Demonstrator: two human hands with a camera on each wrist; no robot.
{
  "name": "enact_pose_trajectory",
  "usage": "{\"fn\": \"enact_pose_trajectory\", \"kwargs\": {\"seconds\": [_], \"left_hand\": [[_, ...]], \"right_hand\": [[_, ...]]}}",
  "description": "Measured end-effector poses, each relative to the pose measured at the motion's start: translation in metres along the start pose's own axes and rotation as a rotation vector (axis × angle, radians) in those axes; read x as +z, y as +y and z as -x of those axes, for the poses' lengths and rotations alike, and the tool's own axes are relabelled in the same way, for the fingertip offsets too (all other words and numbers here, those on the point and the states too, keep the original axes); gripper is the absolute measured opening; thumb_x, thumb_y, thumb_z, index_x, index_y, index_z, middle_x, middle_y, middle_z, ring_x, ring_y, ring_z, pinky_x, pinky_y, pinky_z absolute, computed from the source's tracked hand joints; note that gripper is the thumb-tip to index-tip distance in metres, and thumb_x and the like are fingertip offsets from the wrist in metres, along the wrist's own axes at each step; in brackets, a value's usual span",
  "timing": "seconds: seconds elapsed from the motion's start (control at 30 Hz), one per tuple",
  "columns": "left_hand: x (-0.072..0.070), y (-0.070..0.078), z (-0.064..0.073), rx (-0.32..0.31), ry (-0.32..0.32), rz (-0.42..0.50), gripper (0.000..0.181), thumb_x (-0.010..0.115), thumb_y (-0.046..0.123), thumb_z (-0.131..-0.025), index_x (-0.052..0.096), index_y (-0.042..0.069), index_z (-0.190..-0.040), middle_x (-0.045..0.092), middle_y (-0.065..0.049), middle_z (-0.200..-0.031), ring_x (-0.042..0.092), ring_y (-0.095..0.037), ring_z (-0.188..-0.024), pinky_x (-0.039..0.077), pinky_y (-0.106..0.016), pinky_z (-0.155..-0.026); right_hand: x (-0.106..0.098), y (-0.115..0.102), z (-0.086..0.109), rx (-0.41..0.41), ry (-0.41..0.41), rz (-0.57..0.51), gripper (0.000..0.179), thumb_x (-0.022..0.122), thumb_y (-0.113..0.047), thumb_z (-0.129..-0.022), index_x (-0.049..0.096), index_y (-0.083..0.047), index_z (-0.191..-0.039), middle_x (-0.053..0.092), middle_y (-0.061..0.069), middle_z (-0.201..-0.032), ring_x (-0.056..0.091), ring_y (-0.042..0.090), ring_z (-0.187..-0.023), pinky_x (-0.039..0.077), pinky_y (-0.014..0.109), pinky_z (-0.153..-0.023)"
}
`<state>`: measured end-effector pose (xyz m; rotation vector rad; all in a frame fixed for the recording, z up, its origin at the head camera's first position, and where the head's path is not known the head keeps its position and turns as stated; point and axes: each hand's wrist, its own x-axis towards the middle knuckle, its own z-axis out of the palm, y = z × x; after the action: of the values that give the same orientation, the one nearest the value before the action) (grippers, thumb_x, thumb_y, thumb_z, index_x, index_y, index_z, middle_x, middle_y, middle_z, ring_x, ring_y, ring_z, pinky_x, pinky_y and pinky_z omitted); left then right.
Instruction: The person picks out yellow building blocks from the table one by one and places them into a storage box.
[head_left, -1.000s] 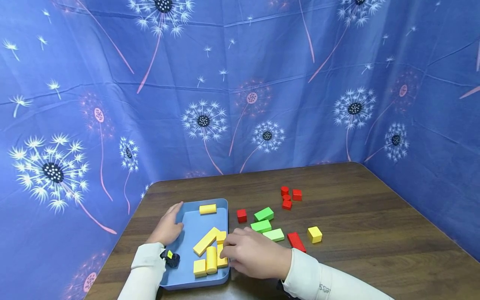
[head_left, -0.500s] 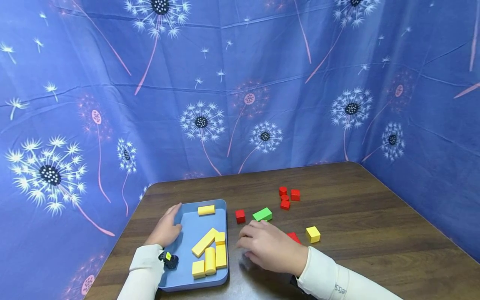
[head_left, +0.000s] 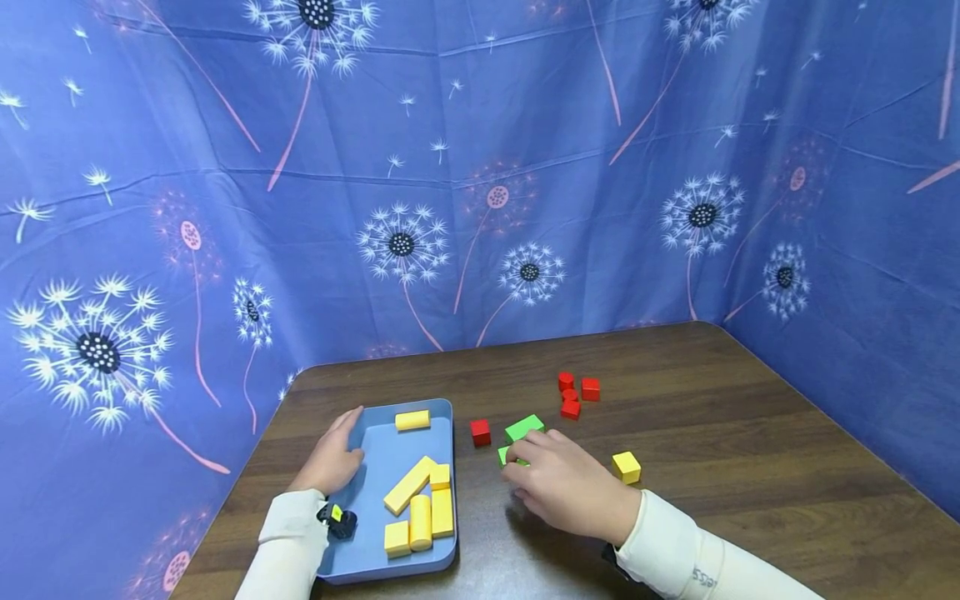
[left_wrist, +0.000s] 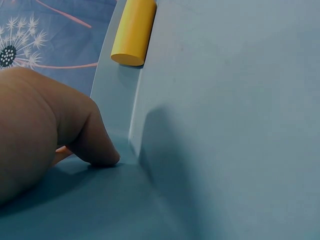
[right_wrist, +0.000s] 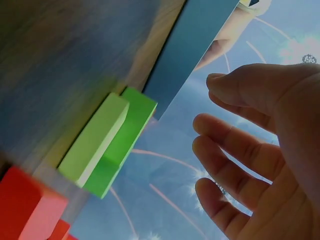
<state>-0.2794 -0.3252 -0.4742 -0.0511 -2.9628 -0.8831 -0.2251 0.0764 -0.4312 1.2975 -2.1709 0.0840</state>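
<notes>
My left hand [head_left: 328, 460] holds the left wall of the blue tray [head_left: 360, 571], thumb [left_wrist: 100, 142] on the inner side. Inside the tray lie several yellow blocks, among them a long bar [head_left: 409, 485], an upright-looking cylinder [head_left: 421, 522] and a lying cylinder [head_left: 412, 421] at the far end. My right hand [head_left: 573, 487] hovers above the table over the green blocks, fingers loosely bent around nothing. One green block [head_left: 524, 427] shows past its fingertips, and another green block [head_left: 507, 455] is partly covered. A light green block [right_wrist: 95, 140] appears in the right wrist view.
A red cube [head_left: 480, 432] stands right of the tray. Several small red blocks [head_left: 570, 409] cluster farther back. A yellow cube [head_left: 626, 467] sits right of my right hand. Beyond the wooden table [head_left: 712, 400] hangs a blue dandelion-print cloth [head_left: 600, 208].
My right hand has moved from the tray's right edge rightward, over the green blocks, now covering the long red block. The left hand stays at the tray wall.
</notes>
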Motion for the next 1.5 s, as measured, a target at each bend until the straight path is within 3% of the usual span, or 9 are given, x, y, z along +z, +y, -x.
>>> {"fn": "enact_pose_trajectory", "kwargs": {"seconds": [0.33,0.83,1.07,1.3,1.5], "left_hand": [[0.000,-0.002,0.000,0.008,0.008,-0.009,0.075,0.054,0.003,-0.095,0.023,0.001,-0.164,0.025,-0.024,-0.168,0.027,-0.049,-0.153,0.027,-0.064,-0.123],[0.001,-0.002,0.001,-0.008,0.004,-0.007,0.074,0.053,0.003,-0.096,0.022,0.003,-0.164,0.025,-0.023,-0.168,0.026,-0.048,-0.154,0.027,-0.064,-0.123],[0.000,-0.002,0.000,0.009,0.009,0.001,0.075,0.053,0.002,-0.096,0.023,0.001,-0.164,0.025,-0.024,-0.168,0.026,-0.049,-0.153,0.027,-0.064,-0.123],[0.001,-0.002,-0.001,0.019,0.006,0.006,0.075,0.054,0.003,-0.095,0.023,0.001,-0.164,0.025,-0.024,-0.168,0.027,-0.049,-0.153,0.027,-0.064,-0.123],[0.002,-0.003,-0.001,0.012,0.003,0.005,0.074,0.054,0.003,-0.096,0.023,0.001,-0.163,0.025,-0.025,-0.168,0.027,-0.049,-0.153,0.027,-0.064,-0.123]], "right_hand": [[-0.004,0.018,0.016,0.057,0.034,0.007,0.026,0.084,-0.011,-0.069,0.076,-0.022,-0.091,0.068,-0.007,-0.097,0.061,0.015,-0.088,0.049,0.032,-0.070],[-0.011,0.033,0.030,0.171,-0.052,-0.013,0.029,0.090,-0.020,-0.073,0.077,-0.022,-0.098,0.068,-0.008,-0.101,0.063,0.014,-0.091,0.054,0.036,-0.074],[-0.011,0.035,0.033,0.181,-0.064,-0.023,0.028,0.089,-0.020,-0.073,0.078,-0.021,-0.099,0.069,-0.008,-0.100,0.061,0.013,-0.089,0.054,0.035,-0.071],[-0.013,0.041,0.038,0.205,-0.048,-0.016,0.023,0.087,-0.016,-0.072,0.077,-0.020,-0.092,0.067,-0.007,-0.095,0.059,0.015,-0.082,0.054,0.034,-0.068],[-0.012,0.045,0.042,0.269,-0.089,0.012,0.014,0.083,-0.013,-0.075,0.075,-0.018,-0.085,0.064,-0.005,-0.086,0.054,0.015,-0.074,0.052,0.029,-0.063]]}}
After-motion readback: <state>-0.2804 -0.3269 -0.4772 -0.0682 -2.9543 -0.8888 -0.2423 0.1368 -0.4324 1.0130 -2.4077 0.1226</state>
